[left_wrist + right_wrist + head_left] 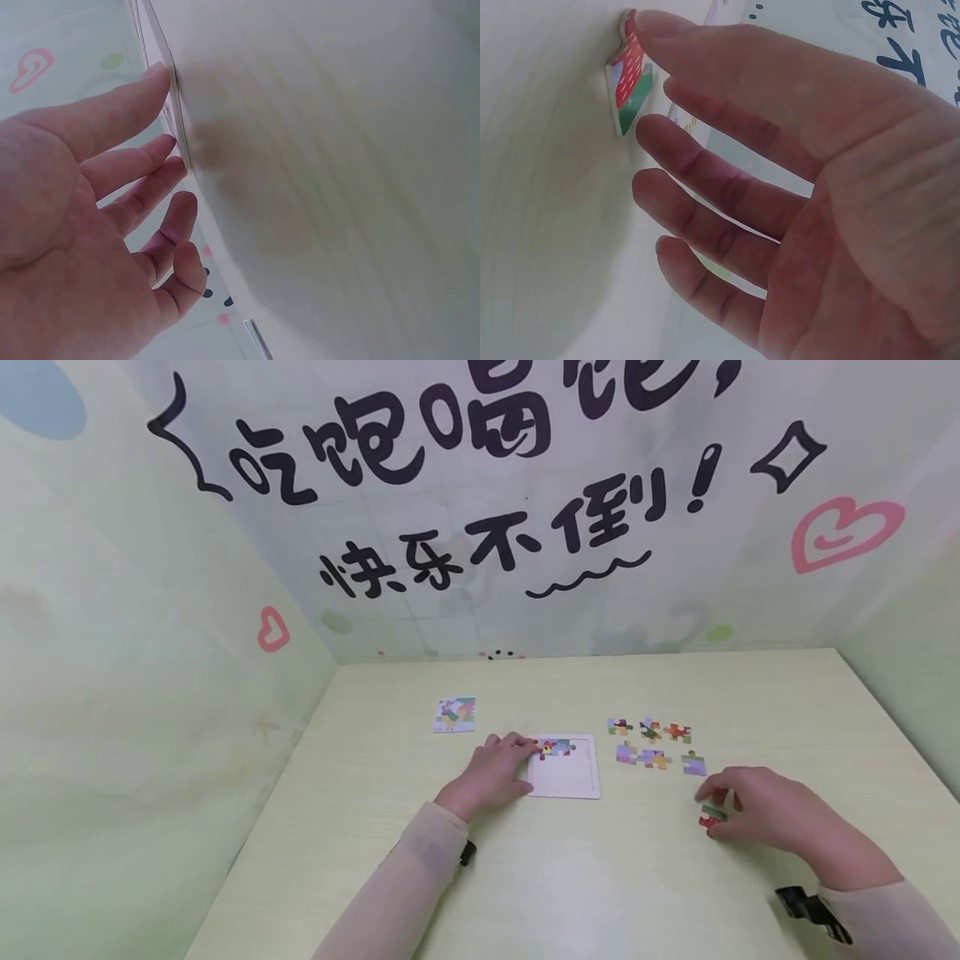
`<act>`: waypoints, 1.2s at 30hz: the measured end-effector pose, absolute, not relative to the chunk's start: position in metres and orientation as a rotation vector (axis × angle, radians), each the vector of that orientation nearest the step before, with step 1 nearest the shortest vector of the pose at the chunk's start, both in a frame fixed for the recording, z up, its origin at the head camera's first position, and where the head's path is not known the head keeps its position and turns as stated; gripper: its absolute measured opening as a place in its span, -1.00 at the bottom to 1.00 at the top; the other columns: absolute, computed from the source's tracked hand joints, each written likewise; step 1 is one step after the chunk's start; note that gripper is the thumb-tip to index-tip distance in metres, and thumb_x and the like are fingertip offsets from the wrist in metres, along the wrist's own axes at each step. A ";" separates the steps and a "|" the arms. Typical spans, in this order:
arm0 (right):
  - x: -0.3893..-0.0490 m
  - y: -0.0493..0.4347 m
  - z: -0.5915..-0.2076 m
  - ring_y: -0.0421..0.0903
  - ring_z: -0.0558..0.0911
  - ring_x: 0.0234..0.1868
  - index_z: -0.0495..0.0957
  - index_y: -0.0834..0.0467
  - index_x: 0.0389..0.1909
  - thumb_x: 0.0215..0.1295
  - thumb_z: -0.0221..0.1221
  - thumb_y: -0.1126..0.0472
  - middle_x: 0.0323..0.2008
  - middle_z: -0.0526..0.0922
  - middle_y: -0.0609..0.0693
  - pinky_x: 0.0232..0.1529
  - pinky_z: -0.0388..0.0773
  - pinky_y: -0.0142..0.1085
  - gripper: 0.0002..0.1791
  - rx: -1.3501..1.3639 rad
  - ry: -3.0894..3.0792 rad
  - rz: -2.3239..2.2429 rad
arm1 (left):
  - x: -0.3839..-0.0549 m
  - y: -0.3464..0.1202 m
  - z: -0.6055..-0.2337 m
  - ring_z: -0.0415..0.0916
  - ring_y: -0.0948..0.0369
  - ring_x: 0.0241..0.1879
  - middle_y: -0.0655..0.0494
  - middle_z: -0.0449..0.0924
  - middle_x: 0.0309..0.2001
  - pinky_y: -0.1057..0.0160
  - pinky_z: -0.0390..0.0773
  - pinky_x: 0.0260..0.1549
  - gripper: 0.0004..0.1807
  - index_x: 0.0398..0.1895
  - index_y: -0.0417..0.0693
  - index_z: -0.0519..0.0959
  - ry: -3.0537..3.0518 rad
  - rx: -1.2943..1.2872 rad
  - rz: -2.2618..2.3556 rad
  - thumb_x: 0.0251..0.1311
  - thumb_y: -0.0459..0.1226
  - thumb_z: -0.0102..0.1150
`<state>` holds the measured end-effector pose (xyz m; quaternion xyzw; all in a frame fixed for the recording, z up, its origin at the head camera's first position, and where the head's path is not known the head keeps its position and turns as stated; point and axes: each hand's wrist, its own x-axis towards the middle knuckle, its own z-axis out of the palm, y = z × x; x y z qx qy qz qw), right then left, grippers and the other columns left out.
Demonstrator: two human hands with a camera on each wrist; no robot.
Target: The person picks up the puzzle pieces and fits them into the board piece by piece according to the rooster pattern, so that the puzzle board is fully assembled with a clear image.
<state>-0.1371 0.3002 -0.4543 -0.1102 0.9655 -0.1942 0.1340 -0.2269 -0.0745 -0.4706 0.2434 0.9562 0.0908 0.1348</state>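
My left hand (491,774) rests at the left side of a white puzzle board (564,781), its thumb by the near corner and fingertips at the upper edge. Joined puzzle pieces (555,748) lie along the board's top left. In the left wrist view the fingers of the left hand (97,210) are spread, with the thumb against the board's edge (169,52). On the right, my right hand (772,810) reaches over a red and green puzzle piece (712,815). The right wrist view shows the thumb touching this puzzle piece (630,79), the other fingers loosely bent and apart from it.
Several loose puzzle pieces (651,757) lie in two rows between the board and my right hand. A small picture card (454,714) lies at the back left of the pale wooden table (525,877). A printed cloth wall (465,618) stands behind the table.
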 end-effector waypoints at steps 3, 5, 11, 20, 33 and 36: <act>-0.137 0.301 -0.456 -0.19 0.43 -0.36 0.72 0.01 -0.09 -0.04 0.56 0.02 -0.27 0.63 -0.18 -0.37 0.39 -0.27 -0.55 -0.326 2.779 -0.569 | -0.226 -0.075 -0.471 0.32 0.04 0.31 0.17 0.37 0.47 0.01 0.41 0.25 -0.23 0.54 0.13 0.37 2.767 0.698 0.278 0.27 -0.07 0.41; -0.137 0.302 -0.457 -0.19 0.43 -0.37 0.72 0.00 -0.10 -0.04 0.55 0.07 -0.28 0.63 -0.18 -0.38 0.38 -0.28 -0.58 -0.333 2.774 -0.571 | -0.225 -0.076 -0.472 0.32 0.04 0.32 0.18 0.38 0.46 0.02 0.41 0.26 -0.23 0.54 0.14 0.37 2.765 0.693 0.291 0.26 -0.07 0.41; -0.136 0.304 -0.459 -0.23 0.40 -0.42 0.71 -0.04 -0.16 -0.03 0.50 0.24 -0.34 0.61 -0.22 -0.43 0.33 -0.33 -0.65 -0.357 2.787 -0.580 | -0.225 -0.076 -0.476 0.31 0.05 0.30 0.18 0.39 0.45 0.02 0.40 0.25 -0.24 0.53 0.10 0.38 2.763 0.690 0.328 0.27 -0.08 0.41; -0.135 0.303 -0.460 -0.27 0.36 -0.48 0.73 -0.10 -0.23 0.00 0.50 0.27 -0.35 0.62 -0.24 -0.47 0.32 -0.36 -0.70 -0.381 2.815 -0.582 | -0.225 -0.075 -0.475 0.32 0.06 0.31 0.19 0.38 0.46 0.04 0.40 0.24 -0.24 0.53 0.09 0.38 2.771 0.699 0.304 0.28 -0.06 0.41; -0.140 0.300 -0.463 -0.26 0.35 -0.48 0.75 0.04 -0.15 0.00 0.48 0.31 -0.35 0.63 -0.18 -0.47 0.33 -0.37 -0.66 -0.403 2.825 -0.656 | -0.224 -0.076 -0.474 0.32 0.04 0.29 0.18 0.37 0.47 0.02 0.41 0.24 -0.25 0.54 0.13 0.37 2.773 0.705 0.293 0.29 -0.06 0.39; -0.141 0.300 -0.463 -0.26 0.35 -0.47 0.75 0.06 -0.14 -0.02 0.48 0.32 -0.36 0.62 -0.18 -0.46 0.33 -0.38 -0.65 -0.409 2.830 -0.654 | -0.225 -0.076 -0.474 0.32 0.05 0.28 0.19 0.38 0.46 0.03 0.41 0.22 -0.25 0.53 0.14 0.38 2.778 0.706 0.291 0.29 -0.06 0.40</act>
